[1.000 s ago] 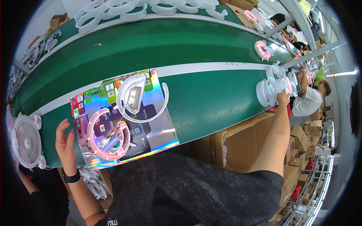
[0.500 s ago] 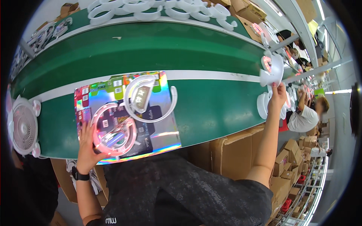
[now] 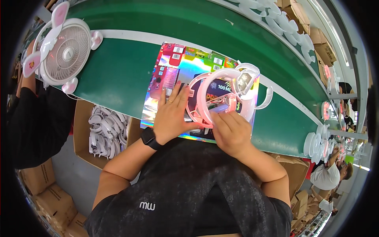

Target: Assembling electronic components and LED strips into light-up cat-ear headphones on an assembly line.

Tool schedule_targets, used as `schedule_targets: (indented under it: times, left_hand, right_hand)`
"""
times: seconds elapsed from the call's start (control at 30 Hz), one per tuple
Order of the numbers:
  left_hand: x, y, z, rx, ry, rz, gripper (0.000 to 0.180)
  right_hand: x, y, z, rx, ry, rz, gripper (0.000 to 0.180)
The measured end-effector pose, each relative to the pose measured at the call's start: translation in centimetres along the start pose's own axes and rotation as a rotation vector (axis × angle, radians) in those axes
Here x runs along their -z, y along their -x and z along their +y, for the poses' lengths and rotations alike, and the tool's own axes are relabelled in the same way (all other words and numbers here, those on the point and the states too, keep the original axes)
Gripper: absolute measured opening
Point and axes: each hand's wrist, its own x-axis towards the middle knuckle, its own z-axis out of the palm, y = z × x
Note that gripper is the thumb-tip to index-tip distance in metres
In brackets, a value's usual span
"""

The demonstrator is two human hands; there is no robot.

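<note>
My left hand (image 3: 172, 114) lies with its fingers spread on a shiny printed sheet (image 3: 152, 103), its thumb reaching toward the pink ring parts. My right hand (image 3: 233, 133) is closed, pinching the near edge of a pale ring-shaped plastic band (image 3: 202, 99) that stands over those parts. Under the band a pink ring (image 3: 191, 112) with wiring inside shows only in part. At the sheet's far right is a clear-white curved piece (image 3: 269, 99), beside a small module (image 3: 243, 81) with a patterned face. Where the band meets the pink ring is partly hidden by my right fingers.
A white fan (image 3: 67, 53) with pink ears stands at the left of the green bench (image 3: 114, 71). Below it, a carton (image 3: 81, 134) holds several white curved parts. White rings (image 3: 312, 144) stand at the bench's right end. A person sits beyond them.
My right hand has come back from the right end with a pale band and now holds it over the pink ring. The view has swung left. My left hand stays on the sheet.
</note>
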Motion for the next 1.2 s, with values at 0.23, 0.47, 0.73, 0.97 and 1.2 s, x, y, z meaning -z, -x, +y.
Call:
schedule_targets:
  times: [0.23,0.47,0.73,0.97,1.2]
  left_hand:
    - [0.1,-0.1,-0.6,0.004,0.026,0.014,0.106]
    - [-0.1,-0.1,-0.4,-0.011,0.004,0.020,0.101]
    - [2.3,1.4,0.3,-0.120,0.009,-0.081,0.083]
    - [3.3,-2.3,-0.2,0.199,0.956,0.134,0.035]
    - [-1.0,-8.9,2.0,0.139,1.121,-0.401,0.039]
  right_hand:
    - [-2.7,-0.6,-0.5,-0.013,0.000,-0.132,0.039]
    - [-2.6,-0.4,-0.2,0.005,0.075,-0.162,0.040]
    - [0.9,0.6,-0.3,-0.004,-0.141,-0.152,0.027]
    - [1.8,5.9,3.5,-0.752,-0.195,0.280,0.026]
    - [-0.4,5.1,4.0,-0.786,-0.468,0.173,0.029]
